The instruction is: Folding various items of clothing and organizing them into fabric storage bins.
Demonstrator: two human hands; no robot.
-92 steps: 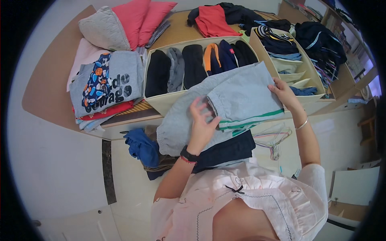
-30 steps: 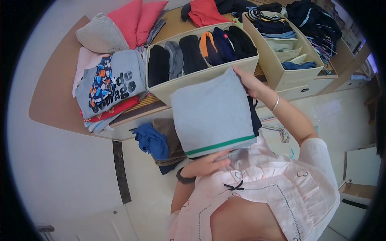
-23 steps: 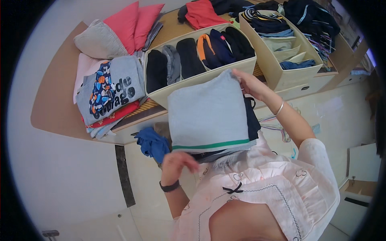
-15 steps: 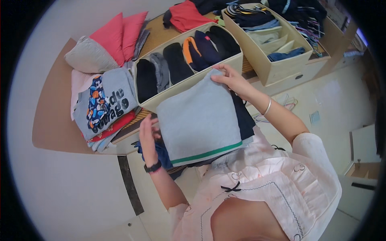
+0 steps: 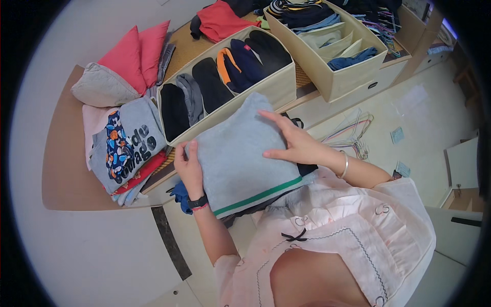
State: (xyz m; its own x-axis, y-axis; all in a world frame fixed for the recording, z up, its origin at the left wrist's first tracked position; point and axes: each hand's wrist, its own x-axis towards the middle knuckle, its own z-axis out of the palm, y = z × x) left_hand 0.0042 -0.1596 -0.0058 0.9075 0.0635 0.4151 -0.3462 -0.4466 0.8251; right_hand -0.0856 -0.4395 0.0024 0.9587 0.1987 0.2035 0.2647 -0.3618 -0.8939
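Note:
A light grey folded garment (image 5: 245, 148) with a green stripe above a pale hem lies across my lap, on top of darker clothing. At its left edge my left hand (image 5: 189, 171) is closed on the cloth, thumb on the upper side. My right hand (image 5: 291, 140) lies on the garment's upper right part, fingers spread and thumb apart. Just beyond the garment stands a cream storage box (image 5: 225, 110) holding rolled dark and grey clothes in a row.
Left of the box are a pile of folded clothes (image 5: 130, 146) and red pillows (image 5: 123, 59). Another divided cream box (image 5: 353, 84) stands at the right, partly filled. Hangers (image 5: 353, 133) lie on the floor. Behind the boxes is a red garment (image 5: 220, 20).
My right hand has let go of the garment's upper corner and moved down flat onto it. My left hand has come in to its left edge. The view has shifted slightly.

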